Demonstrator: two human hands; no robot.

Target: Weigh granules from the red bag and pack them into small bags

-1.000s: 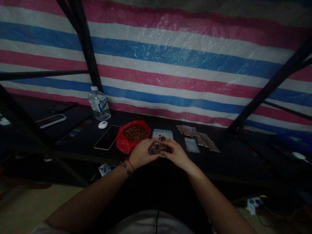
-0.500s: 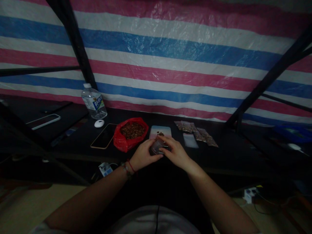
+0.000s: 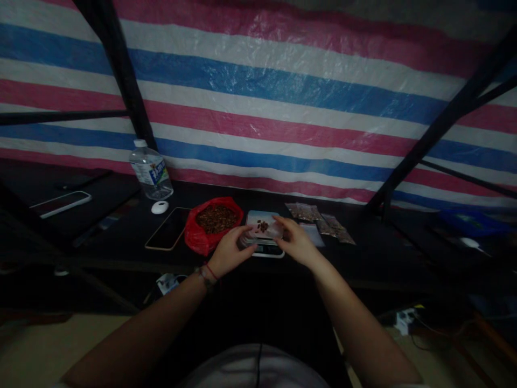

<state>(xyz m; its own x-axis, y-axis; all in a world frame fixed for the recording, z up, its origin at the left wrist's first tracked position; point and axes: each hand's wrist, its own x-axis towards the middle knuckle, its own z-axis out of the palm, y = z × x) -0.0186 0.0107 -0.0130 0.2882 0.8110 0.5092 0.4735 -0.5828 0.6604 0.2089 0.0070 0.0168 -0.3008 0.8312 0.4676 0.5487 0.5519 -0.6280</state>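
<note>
My left hand and my right hand sit at either side of a small kitchen scale, with thumbs and fingers curved apart. Between them is a see-through plastic piece, touching both hands; blur hides whether it is a bag or a shallow container. Several small brown pieces lie in the middle over the scale's blue and pink plate. Just left of my left hand stands an open red plastic bag full of similar brown pieces.
Filled small zip bags and a flat clear bag lie at the right. Leftward are a dark-screened phone, a white round case, a clear bottle and another phone. Black frame bars flank the table before a striped sheet.
My hands have moved apart, the left one leftward, the right one slightly rightward. More of the scale, its display and the brown pieces now shows between them. The view has shifted slightly.
</note>
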